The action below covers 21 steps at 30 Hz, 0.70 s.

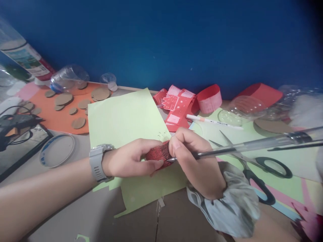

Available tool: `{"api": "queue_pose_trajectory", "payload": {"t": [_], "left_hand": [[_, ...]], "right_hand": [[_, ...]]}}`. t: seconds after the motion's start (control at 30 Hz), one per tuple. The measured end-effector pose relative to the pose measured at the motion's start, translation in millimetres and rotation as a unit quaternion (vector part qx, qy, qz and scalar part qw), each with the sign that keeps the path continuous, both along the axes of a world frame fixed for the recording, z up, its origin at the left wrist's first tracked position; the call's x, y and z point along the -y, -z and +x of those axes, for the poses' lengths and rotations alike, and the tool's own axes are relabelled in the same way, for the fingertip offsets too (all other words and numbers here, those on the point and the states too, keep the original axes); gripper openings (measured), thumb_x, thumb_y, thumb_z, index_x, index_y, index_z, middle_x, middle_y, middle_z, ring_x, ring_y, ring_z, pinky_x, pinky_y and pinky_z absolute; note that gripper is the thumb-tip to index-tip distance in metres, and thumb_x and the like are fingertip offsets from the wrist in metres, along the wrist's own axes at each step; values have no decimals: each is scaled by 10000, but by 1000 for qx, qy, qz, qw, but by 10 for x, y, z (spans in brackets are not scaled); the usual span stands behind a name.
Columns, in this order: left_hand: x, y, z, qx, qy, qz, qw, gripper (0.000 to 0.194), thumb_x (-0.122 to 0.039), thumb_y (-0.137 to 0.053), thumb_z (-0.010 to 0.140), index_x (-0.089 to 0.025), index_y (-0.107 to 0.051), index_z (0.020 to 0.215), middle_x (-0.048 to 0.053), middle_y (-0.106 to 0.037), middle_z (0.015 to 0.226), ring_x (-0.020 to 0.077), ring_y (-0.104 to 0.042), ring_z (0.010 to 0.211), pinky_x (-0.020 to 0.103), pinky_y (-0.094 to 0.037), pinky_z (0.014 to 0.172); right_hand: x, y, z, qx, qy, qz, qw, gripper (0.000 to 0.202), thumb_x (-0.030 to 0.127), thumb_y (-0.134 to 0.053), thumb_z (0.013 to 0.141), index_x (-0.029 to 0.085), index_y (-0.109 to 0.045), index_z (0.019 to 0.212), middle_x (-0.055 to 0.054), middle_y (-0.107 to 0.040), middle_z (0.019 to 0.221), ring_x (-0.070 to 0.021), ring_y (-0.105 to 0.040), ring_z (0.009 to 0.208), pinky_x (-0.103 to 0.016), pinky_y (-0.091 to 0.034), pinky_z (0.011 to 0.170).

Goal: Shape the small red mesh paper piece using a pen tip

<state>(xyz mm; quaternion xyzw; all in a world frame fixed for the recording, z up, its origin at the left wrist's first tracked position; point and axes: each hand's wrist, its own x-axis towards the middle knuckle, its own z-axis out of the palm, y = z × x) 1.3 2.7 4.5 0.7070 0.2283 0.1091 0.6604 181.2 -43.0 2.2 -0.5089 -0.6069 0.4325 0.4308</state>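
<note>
A small red piece with a dark crosshatched pattern (158, 153) is held over a light green sheet (123, 116). My left hand (135, 158), below a grey watch, grips its left side between thumb and fingers. On the right side, my right hand (190, 153) is closed around a clear pen (227, 149), whose metal tip touches or nearly touches the patterned surface. The pen's long barrel points right, across black-handled scissors (261, 181). Part of the red piece is hidden by my fingers.
Red paper strips (180, 107), a red ring (209, 99) and a white marker (214, 121) lie behind my hands. Cardboard discs rest on orange paper (50, 117) at left, near a tape roll (57, 151) and a black glue gun (15, 126). A blue wall stands behind.
</note>
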Motion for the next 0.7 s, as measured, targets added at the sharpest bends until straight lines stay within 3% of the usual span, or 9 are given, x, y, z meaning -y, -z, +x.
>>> {"api": "queue_pose_trajectory", "payload": {"t": [0.4,0.53,0.7], "left_hand": [[7,23,1,25,1,-10,1000,105,-192,-487,935,-132,-524,856,11,-555,702,109,-525,606,202,-449,571],[14,15,15,22,-5,12,1000,28,-131,-537,875,-137,-529,849,1,-560,697,97,-509,587,185,-426,533],[13,7,45,37,-10,35,999,95,-62,-571,800,-141,-526,829,-18,-553,688,80,-487,569,168,-407,518]], "right_hand": [[-17,-4,-6,-111,17,-47,993,289,192,-438,906,204,-386,621,49,-379,564,-79,-307,467,-231,-244,427],[-19,16,-3,-137,17,-60,989,292,202,-446,917,200,-395,630,48,-404,582,-71,-299,454,-228,-231,416],[-19,11,1,-139,20,-54,989,294,197,-445,913,200,-388,625,52,-388,577,-68,-298,451,-228,-230,415]]}}
